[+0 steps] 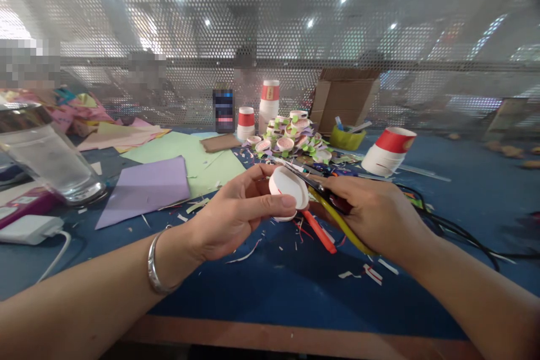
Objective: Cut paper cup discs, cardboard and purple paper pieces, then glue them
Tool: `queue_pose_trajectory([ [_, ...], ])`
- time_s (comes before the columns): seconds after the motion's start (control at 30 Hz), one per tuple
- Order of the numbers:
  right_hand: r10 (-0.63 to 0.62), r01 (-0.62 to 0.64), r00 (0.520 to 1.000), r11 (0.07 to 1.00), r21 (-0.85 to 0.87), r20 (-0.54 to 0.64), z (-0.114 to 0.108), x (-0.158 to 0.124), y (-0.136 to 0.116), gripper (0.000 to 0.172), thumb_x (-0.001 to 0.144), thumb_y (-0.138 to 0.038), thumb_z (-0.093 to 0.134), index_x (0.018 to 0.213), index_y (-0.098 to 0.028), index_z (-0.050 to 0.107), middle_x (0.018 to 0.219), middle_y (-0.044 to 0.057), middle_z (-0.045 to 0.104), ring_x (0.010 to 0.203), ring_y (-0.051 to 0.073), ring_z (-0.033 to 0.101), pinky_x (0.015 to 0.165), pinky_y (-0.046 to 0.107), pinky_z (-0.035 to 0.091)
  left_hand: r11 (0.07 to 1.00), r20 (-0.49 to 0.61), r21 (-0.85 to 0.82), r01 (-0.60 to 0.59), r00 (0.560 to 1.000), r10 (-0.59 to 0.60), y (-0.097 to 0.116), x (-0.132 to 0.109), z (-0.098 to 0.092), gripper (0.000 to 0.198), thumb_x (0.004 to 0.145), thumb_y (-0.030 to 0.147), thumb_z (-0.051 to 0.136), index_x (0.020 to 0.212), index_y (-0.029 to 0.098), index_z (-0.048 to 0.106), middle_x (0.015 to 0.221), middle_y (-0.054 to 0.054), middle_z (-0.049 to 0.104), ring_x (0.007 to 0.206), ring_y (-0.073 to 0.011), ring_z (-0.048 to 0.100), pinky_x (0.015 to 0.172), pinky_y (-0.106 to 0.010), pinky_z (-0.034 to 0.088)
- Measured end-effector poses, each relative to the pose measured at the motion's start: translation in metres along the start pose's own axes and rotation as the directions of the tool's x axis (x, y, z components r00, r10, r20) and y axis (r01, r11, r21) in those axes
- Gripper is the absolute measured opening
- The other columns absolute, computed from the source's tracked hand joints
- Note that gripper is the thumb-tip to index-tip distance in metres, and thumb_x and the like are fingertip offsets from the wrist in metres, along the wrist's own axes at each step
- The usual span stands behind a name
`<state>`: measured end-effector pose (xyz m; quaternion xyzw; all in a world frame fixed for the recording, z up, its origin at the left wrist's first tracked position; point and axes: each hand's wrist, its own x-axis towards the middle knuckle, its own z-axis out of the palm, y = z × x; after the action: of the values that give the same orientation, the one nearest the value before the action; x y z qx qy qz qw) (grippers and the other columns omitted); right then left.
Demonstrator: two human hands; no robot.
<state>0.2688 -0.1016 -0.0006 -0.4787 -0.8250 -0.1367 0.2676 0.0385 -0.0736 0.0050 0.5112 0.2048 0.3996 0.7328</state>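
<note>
My left hand (pixel 236 211) pinches a small white paper cup bottom (pixel 289 188) between thumb and fingers, a silver bangle on that wrist. My right hand (pixel 375 214) is closed on a pair of scissors (pixel 320 188) with yellow and red handles; the dark blades reach across the top edge of the cup piece. Both hands hover just above the blue table mat (pixel 295 287), which is littered with thin paper strips and scraps.
A pile of cut cup bottoms with green bits (pixel 291 140) lies behind the hands, with stacked red-and-white cups (pixel 269 102), a tipped cup (pixel 388 151), a yellow-green bowl (pixel 346 138) and a cardboard box (pixel 343 98). Purple paper (pixel 147 188), green paper (pixel 189 160), a glass (pixel 50 160), a white charger (pixel 29 229).
</note>
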Motion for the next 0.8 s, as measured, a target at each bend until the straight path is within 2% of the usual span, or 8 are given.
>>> queue_pose_trajectory([
  [0.07, 0.005, -0.005, 1.000, 1.000, 0.010, 0.007, -0.0011, 0.0005, -0.0011, 0.036, 0.098, -0.048, 0.055, 0.086, -0.017, 0.070, 0.066, 0.003, 0.066, 0.053, 0.015, 0.055, 0.051, 0.028, 0.036, 1.000, 0.022, 0.007, 0.000, 1.000, 0.000, -0.0002, 0.0000, -0.0005, 0.030, 0.079, 0.012, 0.079, 0.104, 0.014, 0.063, 0.100, -0.007, 0.071, 0.093, -0.0172, 0.067, 0.082, -0.027, 0.051],
  [0.27, -0.007, 0.007, 1.000, 1.000, 0.002, 0.011, -0.0042, 0.0002, -0.0036, 0.035, 0.097, -0.047, 0.055, 0.095, -0.016, 0.072, 0.069, 0.004, 0.066, 0.053, 0.016, 0.055, 0.051, 0.028, 0.036, 0.999, 0.081, -0.030, 0.038, 0.996, -0.036, -0.0009, -0.0012, 0.0004, 0.029, 0.078, 0.011, 0.080, 0.102, 0.015, 0.065, 0.098, -0.006, 0.070, 0.089, -0.0137, 0.066, 0.082, -0.024, 0.052],
  [0.63, -0.111, 0.103, 0.990, 0.991, -0.088, -0.082, -0.0067, 0.0000, -0.0030, 0.037, 0.100, -0.035, 0.050, 0.072, -0.017, 0.063, 0.059, 0.002, 0.064, 0.046, 0.013, 0.054, 0.046, 0.025, 0.034, 0.996, 0.100, 0.023, 0.083, 0.991, -0.085, 0.0014, -0.0007, -0.0011, 0.032, 0.080, 0.013, 0.077, 0.108, 0.012, 0.063, 0.101, -0.008, 0.069, 0.091, -0.0157, 0.066, 0.079, -0.023, 0.052],
  [0.8, -0.134, 0.120, 0.984, 0.985, -0.124, -0.113, -0.0061, 0.0006, -0.0031, 0.045, 0.104, -0.039, 0.045, 0.069, -0.016, 0.063, 0.057, 0.002, 0.064, 0.043, 0.012, 0.054, 0.044, 0.026, 0.033, 0.996, 0.113, 0.040, 0.086, 0.990, -0.090, 0.0027, 0.0003, -0.0030, 0.031, 0.082, 0.018, 0.075, 0.110, 0.012, 0.064, 0.108, -0.010, 0.067, 0.095, -0.0183, 0.066, 0.079, -0.024, 0.053],
])
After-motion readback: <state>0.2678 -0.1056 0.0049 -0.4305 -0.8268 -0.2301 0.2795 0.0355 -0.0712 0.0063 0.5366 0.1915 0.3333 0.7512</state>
